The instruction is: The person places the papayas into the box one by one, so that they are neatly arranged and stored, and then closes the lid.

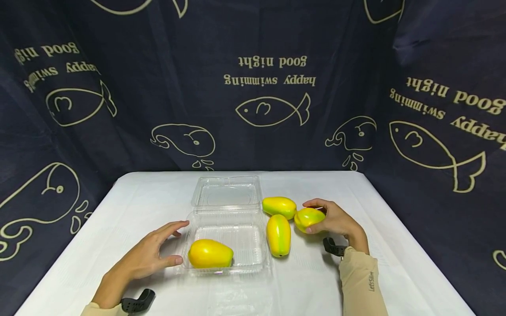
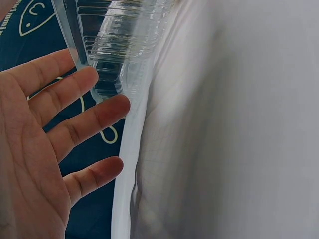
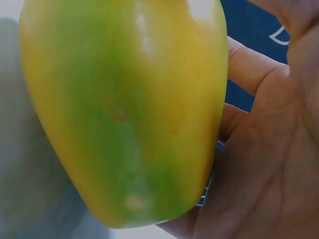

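Head view: white table (image 1: 356, 281) in front of a dark fish-print backdrop (image 1: 253, 87), and on the table a clear clamshell box (image 1: 227, 219) with its lid flipped open away from the person. Left hand (image 1: 150, 254) rests beside the box's left wall, fingers straight and relaxed, thumb at the near corner, holding nothing; left wrist view shows the fingertips (image 2: 112, 107) right at the ribbed plastic. One mango in box (image 1: 210, 253), just right of the left thumb. Right hand (image 1: 336, 221) has its fingers curled around the held mango (image 1: 308, 218), low over or on the table right of the box; right wrist view shows the fruit filling the palm. Two loose mangoes (image 1: 278, 235) lie left of that hand, outside the box, one lengthwise, the other (image 1: 279, 207) crosswise behind it. Judgement: packing is about a quarter done, with one fruit in, one in hand, two waiting, lid not closed.
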`<action>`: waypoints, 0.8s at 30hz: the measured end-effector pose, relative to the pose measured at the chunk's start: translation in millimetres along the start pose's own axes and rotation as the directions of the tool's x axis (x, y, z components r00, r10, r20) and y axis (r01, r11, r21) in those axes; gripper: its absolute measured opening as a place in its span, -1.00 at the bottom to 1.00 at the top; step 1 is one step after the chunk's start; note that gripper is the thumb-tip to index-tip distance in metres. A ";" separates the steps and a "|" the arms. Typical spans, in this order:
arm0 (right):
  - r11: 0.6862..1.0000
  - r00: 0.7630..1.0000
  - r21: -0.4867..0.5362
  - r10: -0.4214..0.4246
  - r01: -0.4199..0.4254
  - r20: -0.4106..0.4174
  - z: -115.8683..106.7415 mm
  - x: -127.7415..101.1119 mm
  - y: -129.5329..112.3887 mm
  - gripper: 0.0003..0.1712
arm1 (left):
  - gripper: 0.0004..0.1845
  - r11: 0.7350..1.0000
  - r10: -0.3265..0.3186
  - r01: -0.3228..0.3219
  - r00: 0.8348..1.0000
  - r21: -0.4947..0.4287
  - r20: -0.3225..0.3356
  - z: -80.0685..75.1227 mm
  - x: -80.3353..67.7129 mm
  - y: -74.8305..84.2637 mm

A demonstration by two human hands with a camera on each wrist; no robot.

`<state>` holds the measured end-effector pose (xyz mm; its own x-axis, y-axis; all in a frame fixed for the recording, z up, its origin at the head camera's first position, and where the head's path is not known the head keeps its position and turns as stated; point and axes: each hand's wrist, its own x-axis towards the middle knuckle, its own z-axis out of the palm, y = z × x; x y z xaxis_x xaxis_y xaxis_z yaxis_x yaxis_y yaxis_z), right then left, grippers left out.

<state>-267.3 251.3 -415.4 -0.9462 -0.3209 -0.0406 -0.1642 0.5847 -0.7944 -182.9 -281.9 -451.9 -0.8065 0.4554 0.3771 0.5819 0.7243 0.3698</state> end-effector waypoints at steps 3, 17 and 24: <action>1.000 1.000 0.004 -0.018 0.018 -0.013 -2.5 -2.3 -4.1 -0.10 | -0.06 1.000 -0.007 0.007 1.000 0.001 0.002 -0.1 0.3 0.4; 0.987 0.987 0.053 -0.151 0.154 -0.064 -11.3 -7.5 -28.0 -0.25 | -0.05 1.000 0.000 0.000 1.000 0.012 -0.002 0.0 0.0 0.6; 0.969 0.964 0.053 -0.233 0.241 -0.126 -8.6 -7.3 -43.1 -0.30 | -0.05 1.000 -0.003 0.003 1.000 0.016 0.001 -0.3 0.2 0.7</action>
<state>-255.8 234.9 -375.7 -0.9095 -0.3515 0.2222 -0.3723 0.4501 -0.8117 -182.7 -281.5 -451.3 -0.8084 0.4535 0.3753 0.5777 0.7337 0.3576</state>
